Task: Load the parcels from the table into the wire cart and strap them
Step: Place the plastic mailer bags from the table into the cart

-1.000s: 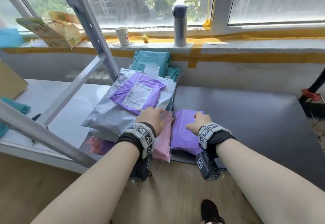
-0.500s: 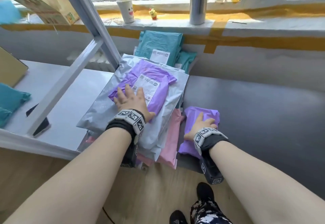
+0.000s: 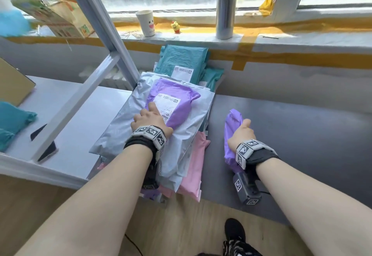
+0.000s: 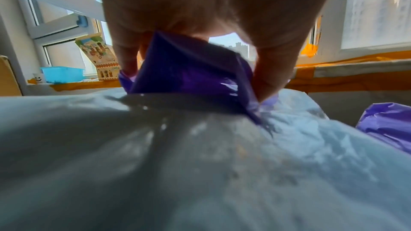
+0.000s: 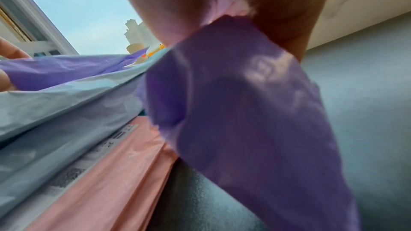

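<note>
A stack of soft mailer parcels lies at the left end of the dark grey table point(image 3: 302, 135). A purple labelled parcel point(image 3: 181, 102) tops a large grey parcel point(image 3: 124, 127), with a pink parcel point(image 3: 195, 165) under them and teal parcels point(image 3: 181, 58) behind. My left hand point(image 3: 150, 116) grips the purple labelled parcel point(image 4: 189, 66) at its near corner, thumb and fingers point(image 4: 126, 55) pinching it. My right hand point(image 3: 240, 135) holds a small purple parcel point(image 3: 232, 121) tipped up on edge over the table, right of the stack; it fills the right wrist view point(image 5: 244, 111). I see no wire cart.
A white shelf frame point(image 3: 84, 86) with a diagonal bar stands to the left; on its shelf lie a phone point(image 3: 48, 151) and a teal parcel point(image 3: 12, 123). The windowsill holds a paper cup point(image 3: 146, 22), a steel flask point(image 3: 225, 8) and a carton point(image 3: 50, 18). My shoe point(image 3: 234, 229) is below.
My left hand lay flat on the purple labelled parcel and now curls on its near corner. My right hand has raised the small purple parcel off the table, tilted on edge, further right.
</note>
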The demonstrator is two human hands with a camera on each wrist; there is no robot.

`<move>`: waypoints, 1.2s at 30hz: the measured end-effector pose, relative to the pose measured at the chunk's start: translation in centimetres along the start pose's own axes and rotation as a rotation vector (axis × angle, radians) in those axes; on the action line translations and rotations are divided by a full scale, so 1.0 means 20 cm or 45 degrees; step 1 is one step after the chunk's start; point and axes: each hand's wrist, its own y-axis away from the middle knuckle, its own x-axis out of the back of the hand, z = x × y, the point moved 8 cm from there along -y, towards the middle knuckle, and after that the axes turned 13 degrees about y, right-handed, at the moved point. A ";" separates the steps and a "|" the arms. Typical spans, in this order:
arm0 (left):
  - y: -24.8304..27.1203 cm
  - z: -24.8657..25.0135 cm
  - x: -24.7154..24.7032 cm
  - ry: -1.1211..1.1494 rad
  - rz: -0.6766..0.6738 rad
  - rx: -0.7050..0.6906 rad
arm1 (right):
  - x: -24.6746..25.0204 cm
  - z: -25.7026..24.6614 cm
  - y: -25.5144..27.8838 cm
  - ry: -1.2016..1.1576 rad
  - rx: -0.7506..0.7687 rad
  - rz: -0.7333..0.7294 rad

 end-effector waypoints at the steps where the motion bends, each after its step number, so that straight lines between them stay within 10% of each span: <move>1: 0.01 0.00 0.02 0.034 0.031 -0.025 | 0.02 0.01 0.02 -0.029 0.012 0.026; 17: 0.54 0.40 0.03 0.196 -0.002 -0.599 | 0.31 0.50 0.66 -0.549 -0.102 0.461; 36: 1.78 1.88 -0.58 0.103 -0.365 -1.203 | 0.76 2.25 1.13 -0.882 -0.662 0.793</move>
